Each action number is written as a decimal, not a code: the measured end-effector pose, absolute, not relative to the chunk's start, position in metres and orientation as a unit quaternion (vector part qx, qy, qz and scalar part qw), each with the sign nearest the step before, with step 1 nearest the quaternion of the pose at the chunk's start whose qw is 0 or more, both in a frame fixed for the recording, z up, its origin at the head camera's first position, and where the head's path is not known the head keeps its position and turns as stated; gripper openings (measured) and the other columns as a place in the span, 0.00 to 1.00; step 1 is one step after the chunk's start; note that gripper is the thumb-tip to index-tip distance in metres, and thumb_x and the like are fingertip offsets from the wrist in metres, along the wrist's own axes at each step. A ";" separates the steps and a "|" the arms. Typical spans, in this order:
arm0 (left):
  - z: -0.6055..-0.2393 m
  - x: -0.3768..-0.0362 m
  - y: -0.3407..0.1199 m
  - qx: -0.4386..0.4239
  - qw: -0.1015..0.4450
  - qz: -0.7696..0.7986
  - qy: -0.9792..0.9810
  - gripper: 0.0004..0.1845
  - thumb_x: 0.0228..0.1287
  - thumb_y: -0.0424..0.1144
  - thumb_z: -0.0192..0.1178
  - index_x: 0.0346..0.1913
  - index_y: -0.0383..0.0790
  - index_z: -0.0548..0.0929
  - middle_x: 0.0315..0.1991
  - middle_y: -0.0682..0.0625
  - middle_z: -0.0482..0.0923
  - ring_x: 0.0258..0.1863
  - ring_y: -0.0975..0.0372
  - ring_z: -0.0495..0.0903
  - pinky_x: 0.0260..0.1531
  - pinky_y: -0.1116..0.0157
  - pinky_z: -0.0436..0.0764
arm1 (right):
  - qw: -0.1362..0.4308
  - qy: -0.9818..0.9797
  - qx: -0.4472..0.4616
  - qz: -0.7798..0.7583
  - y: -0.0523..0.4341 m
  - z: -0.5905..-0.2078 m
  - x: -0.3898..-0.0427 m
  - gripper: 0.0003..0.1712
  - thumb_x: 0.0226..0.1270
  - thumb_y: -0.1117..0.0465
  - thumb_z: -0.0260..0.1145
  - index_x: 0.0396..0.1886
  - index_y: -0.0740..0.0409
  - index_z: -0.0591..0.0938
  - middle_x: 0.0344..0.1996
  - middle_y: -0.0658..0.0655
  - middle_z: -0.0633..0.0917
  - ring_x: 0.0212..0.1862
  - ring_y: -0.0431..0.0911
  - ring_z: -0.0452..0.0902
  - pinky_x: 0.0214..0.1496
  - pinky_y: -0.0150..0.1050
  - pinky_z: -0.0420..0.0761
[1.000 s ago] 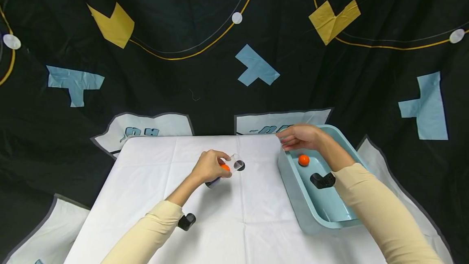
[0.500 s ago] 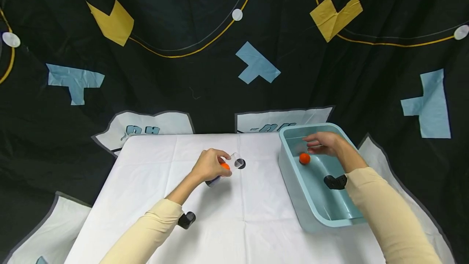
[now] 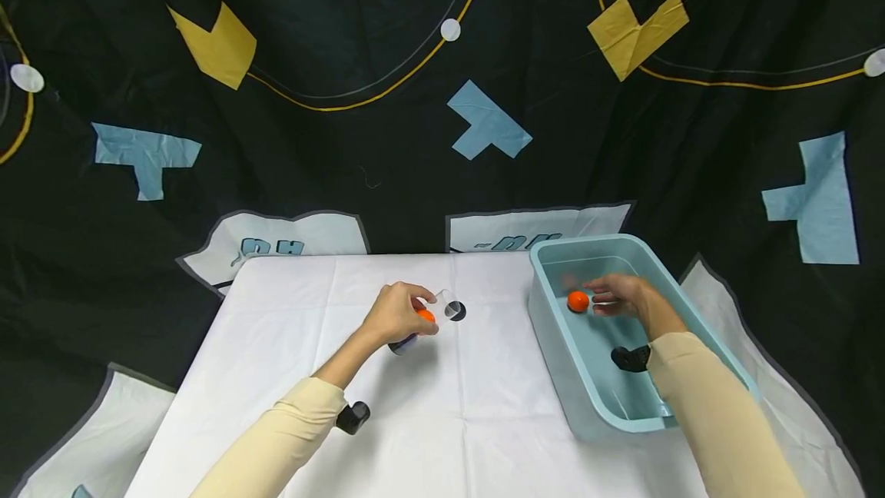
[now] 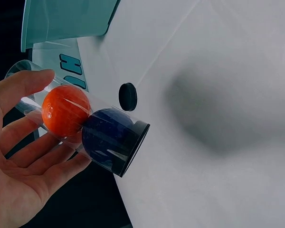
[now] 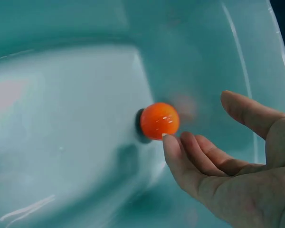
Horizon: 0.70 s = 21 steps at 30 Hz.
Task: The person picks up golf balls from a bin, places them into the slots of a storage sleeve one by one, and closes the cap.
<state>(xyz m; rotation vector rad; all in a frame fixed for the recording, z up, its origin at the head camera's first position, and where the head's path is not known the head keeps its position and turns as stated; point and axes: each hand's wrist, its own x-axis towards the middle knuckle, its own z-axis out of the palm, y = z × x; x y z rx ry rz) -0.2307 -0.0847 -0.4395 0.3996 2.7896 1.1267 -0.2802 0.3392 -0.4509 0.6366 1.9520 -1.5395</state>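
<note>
My left hand (image 3: 397, 315) grips a clear plastic tube (image 4: 97, 107) above the white table, tilted with its black-capped end low. Inside it an orange ball (image 4: 65, 110) sits against a dark blue ball (image 4: 108, 134). The tube's other end is uncovered. Reaching down into the light blue bin (image 3: 563, 344), my right hand (image 3: 622, 297) has its thumb and fingers spread apart and holds nothing. Another orange ball (image 5: 159, 121) lies on the bin floor by the wall, right at my right index fingertip in the right wrist view.
A round black cap (image 4: 128, 97) lies on the white tablecloth (image 3: 387, 436) just beyond the tube. The bin stands at the table's right side with raised walls. A black curtain (image 3: 387, 175) hangs behind the table.
My right hand has come from above the bin's far left rim, moving right and then down into the bin beside the ball. My left hand has stayed put with the tube.
</note>
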 end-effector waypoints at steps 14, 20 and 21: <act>-0.447 -0.231 -0.088 0.132 0.059 0.365 0.920 0.20 0.42 0.37 0.81 0.43 0.43 0.91 0.32 0.49 0.89 0.35 0.59 0.83 0.35 0.64 0.81 | 0.265 0.678 0.308 -0.613 0.349 -0.487 -0.274 0.38 0.77 0.57 0.58 0.73 0.78 0.55 0.58 0.71 0.71 0.38 0.48 0.80 0.54 0.36 0.84; -0.446 -0.230 -0.091 0.131 0.056 0.367 0.919 0.20 0.41 0.37 0.81 0.43 0.43 0.90 0.31 0.49 0.89 0.33 0.60 0.83 0.36 0.64 0.81 | 0.270 0.663 0.316 -0.622 0.348 -0.494 -0.280 0.35 0.77 0.57 0.57 0.70 0.77 0.59 0.50 0.66 0.74 0.39 0.48 0.80 0.55 0.36 0.84; -0.445 -0.230 -0.091 0.131 0.057 0.368 0.919 0.20 0.42 0.37 0.80 0.43 0.43 0.90 0.31 0.49 0.89 0.33 0.60 0.83 0.36 0.64 0.81 | 0.271 0.664 0.316 -0.621 0.348 -0.494 -0.280 0.35 0.78 0.56 0.57 0.70 0.78 0.59 0.49 0.66 0.74 0.39 0.48 0.79 0.55 0.36 0.84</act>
